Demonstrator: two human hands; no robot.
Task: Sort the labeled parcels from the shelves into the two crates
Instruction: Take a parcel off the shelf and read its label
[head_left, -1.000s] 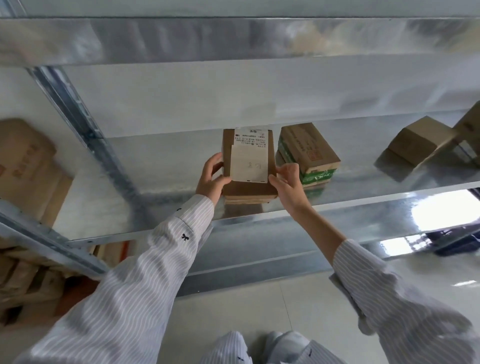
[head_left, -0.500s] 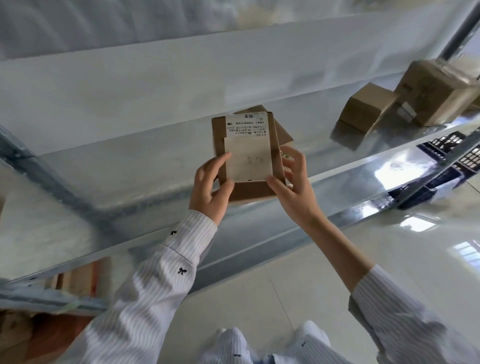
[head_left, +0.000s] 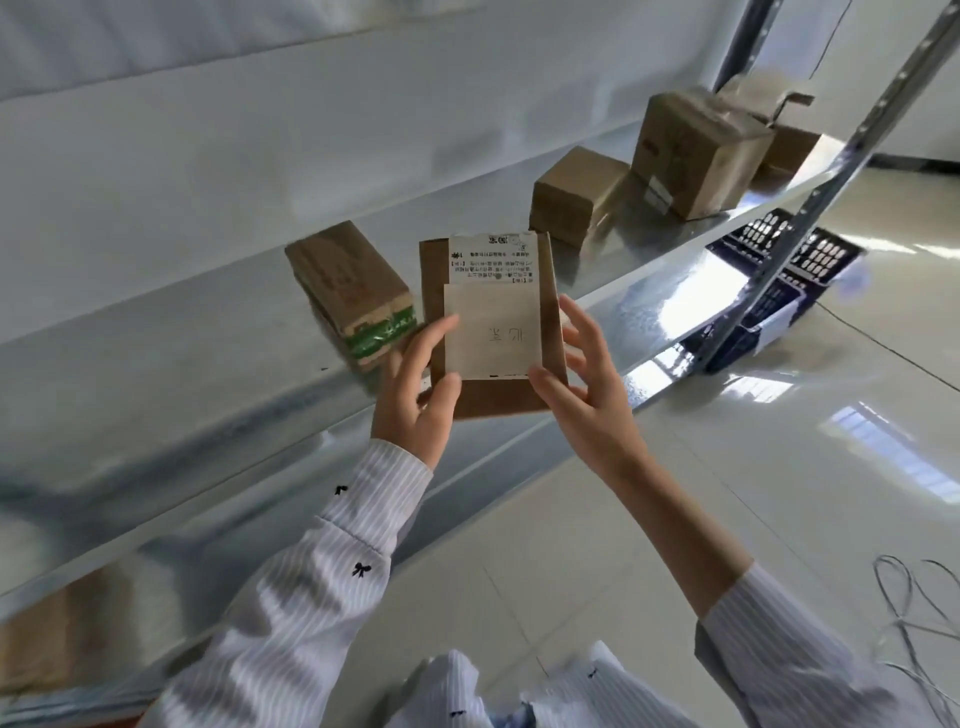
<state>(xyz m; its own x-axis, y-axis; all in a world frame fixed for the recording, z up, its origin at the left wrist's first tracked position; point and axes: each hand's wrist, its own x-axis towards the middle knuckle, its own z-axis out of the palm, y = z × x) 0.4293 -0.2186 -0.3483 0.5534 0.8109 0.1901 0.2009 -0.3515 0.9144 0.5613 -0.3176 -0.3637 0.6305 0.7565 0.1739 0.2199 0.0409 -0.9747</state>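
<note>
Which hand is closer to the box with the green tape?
Left. The left hand holds the labeled parcel just beside the green-taped box; the right hand holds the parcel's other side, farther away.

The pale tiled floor (head_left: 727, 493) is shining hard and throwing back bright, window-shaped patches of light. Over at the right edge, a tangle of thin grey cable (head_left: 906, 592) is lying in loose loops on the tiles. Further back, a dark skirting strip (head_left: 917, 165) is running along the foot of the white wall (head_left: 893, 78). The person is wearing a white pinstriped shirt. Its left sleeve (head_left: 322, 587) is dotted with small black bows, and the right sleeve (head_left: 779, 654) is sitting partway up the forearm. More of the same striped cloth (head_left: 467, 691) is showing at the bottom.
</note>
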